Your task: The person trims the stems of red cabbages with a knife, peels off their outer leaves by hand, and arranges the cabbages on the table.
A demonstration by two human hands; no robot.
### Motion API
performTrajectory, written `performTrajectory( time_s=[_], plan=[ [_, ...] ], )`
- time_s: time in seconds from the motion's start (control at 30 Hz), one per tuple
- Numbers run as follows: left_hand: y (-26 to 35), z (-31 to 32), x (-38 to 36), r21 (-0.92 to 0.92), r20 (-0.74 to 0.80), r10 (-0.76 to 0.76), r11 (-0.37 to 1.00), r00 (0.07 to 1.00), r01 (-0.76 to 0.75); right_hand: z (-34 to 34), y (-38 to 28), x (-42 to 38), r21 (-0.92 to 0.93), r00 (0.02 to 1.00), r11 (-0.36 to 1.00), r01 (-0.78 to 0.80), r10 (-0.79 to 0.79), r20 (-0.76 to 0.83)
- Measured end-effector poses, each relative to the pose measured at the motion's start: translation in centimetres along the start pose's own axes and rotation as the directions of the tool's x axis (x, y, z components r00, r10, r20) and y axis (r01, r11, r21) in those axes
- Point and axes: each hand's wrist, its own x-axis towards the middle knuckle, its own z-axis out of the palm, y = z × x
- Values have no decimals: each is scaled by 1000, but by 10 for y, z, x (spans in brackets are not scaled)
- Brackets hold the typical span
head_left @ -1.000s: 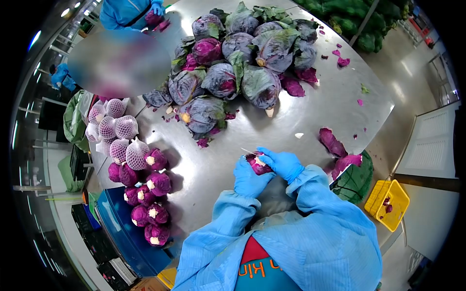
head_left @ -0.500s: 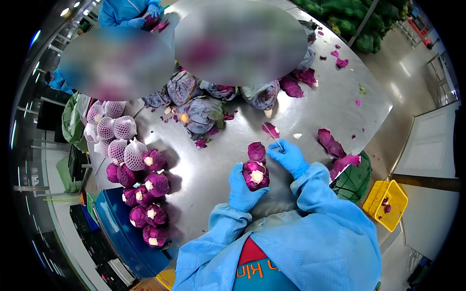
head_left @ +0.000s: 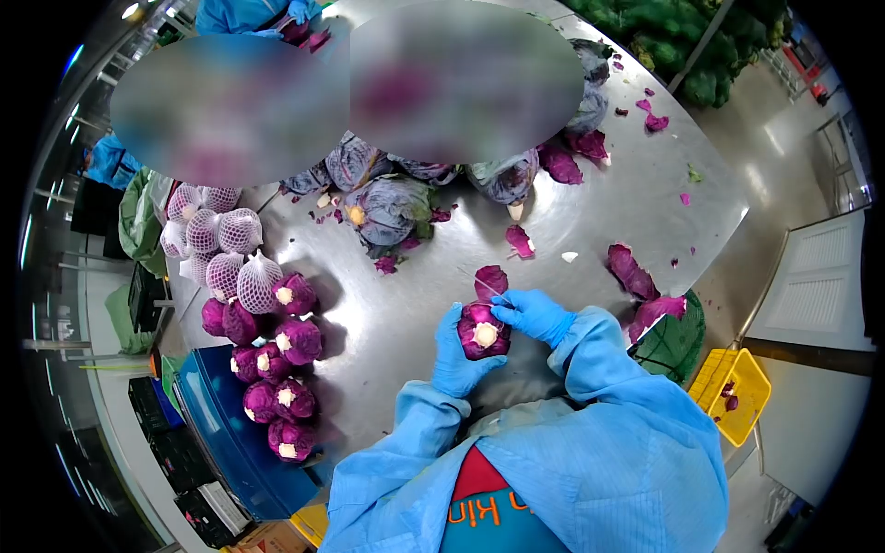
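My left hand point(head_left: 454, 358), in a blue glove, is wrapped round the left side and underside of a trimmed red cabbage point(head_left: 482, 343), whose pale cut stem faces up. At the cabbage's upper right edge is my right hand point(head_left: 533, 316), also gloved, closed on a thin-bladed knife point(head_left: 479, 283) that points up and left. Just beyond the cabbage lies a loose purple leaf point(head_left: 491, 277), which the blade overlaps in this view.
Several trimmed cabbages point(head_left: 293, 398) line the metal table's point(head_left: 387, 304) left side, near net-wrapped ones point(head_left: 203, 232). Untrimmed cabbages point(head_left: 391, 210) lie at the back. Leaf scraps point(head_left: 631, 273) are on the right, above a yellow basket point(head_left: 733, 392). Another person's gloved hand point(head_left: 301, 11) shows at top left.
My right hand has moved left and down with the knife, from beside the cabbage onto its upper right edge. My left hand keeps its grip on the cabbage.
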Motion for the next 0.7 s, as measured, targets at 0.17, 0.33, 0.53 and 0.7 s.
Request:
performTrajectory(
  time_s=[0.17,0.33,0.53,0.7],
  plan=[
    [-4,-13,-4,-216,50,47,976,998,-35,7,35,8,-293,978,950,-107,47,-205],
    [-9,-24,-18,-398,-9,79,914,997,-76,-53,30,-12,-170,876,929,-328,232,-422],
    [-28,-19,7,-341,17,172,927,985,-155,-4,12,0,224,993,974,-11,37,-110],
    [-16,-13,3,-157,-23,13,987,1000,-17,0,32,36,322,979,931,-174,127,161]
  ],
)
